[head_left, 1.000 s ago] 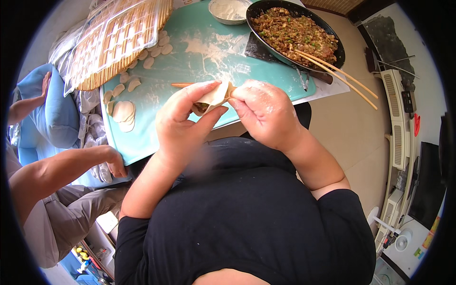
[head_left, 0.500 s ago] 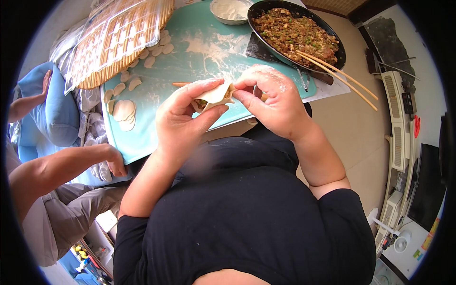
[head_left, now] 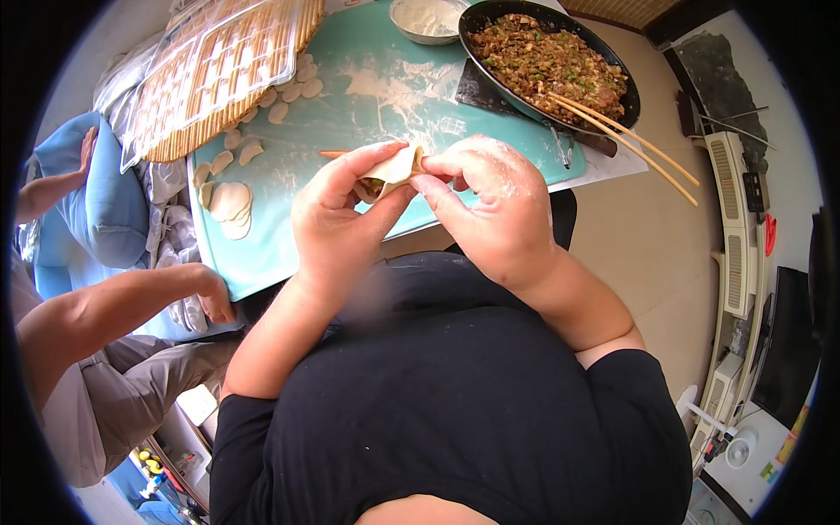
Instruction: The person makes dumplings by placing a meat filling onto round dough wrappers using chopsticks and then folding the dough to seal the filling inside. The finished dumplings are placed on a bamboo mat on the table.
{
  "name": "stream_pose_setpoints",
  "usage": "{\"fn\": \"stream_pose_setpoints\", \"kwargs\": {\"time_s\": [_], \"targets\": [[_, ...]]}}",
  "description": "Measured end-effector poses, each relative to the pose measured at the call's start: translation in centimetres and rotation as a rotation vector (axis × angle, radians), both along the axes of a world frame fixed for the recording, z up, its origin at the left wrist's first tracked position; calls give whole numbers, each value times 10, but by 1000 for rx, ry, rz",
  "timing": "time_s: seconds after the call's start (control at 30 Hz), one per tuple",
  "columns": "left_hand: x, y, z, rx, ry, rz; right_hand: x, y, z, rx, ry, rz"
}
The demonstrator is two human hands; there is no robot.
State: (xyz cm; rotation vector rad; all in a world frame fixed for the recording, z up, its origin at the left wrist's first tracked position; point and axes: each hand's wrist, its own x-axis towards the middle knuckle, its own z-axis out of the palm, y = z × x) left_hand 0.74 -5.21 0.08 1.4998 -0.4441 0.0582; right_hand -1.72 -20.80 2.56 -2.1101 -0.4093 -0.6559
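Note:
A half-folded dumpling (head_left: 398, 169), its pale wrapper bent over some filling, hangs in the air above the near edge of the teal mat. My left hand (head_left: 337, 201) is closed round its left side, thumb below and fingers above. At the right end of the wrapper my right hand (head_left: 494, 197), dusted with flour, pinches the dough edge between thumb and fingers. Filling shows at the open left side. Behind my left hand, the tip of a wooden stick (head_left: 332, 154) lies on the mat; the rest is hidden.
A black pan of filling (head_left: 547, 66) with wooden chopsticks (head_left: 626, 144) stands far right, beside a flour bowl (head_left: 429, 17). Stacked wrappers (head_left: 230, 206) lie on the floury mat (head_left: 262, 254). A woven tray (head_left: 223, 74) is far left. Another person's arm (head_left: 122, 306) rests at the mat's left corner.
My right hand has shifted slightly left and closer to my left hand, and its pinch on the wrapper edge is tighter. The dumpling has turned a little; its right end is drawn together.

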Motion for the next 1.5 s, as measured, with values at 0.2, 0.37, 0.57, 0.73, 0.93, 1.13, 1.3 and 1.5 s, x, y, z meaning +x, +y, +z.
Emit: {"fn": "stream_pose_setpoints", "kwargs": {"time_s": [0.2, 0.37, 0.57, 0.73, 0.93, 1.13, 1.3, 1.5], "targets": [[-2, -1, 2, 16, 8, 6, 2, -1, -3, -12, -150, 31], [-4, -2, 2, -1, 53, -3, 5, -1, -9, -14, -219, 49], [-5, 4, 3, -91, 215, -47, -2, 2, -5, 153, 75, -30], [-7, 1, 10, -100, 242, -69, 4, -2, -14, 356, 215, 159], [-8, 1, 7, -157, 238, -108, 7, -2, -22, 269, 67, 186], [-9, 0, 5, -203, 264, -104, 11, -5, -17, 48, -195, 140], [-10, 1, 6, -140, 319, -136, 12, -7, -20, -54, -320, 87], [-13, 1, 11, -32, 369, -132, 6, -8, -19, -234, -447, -25]]}}
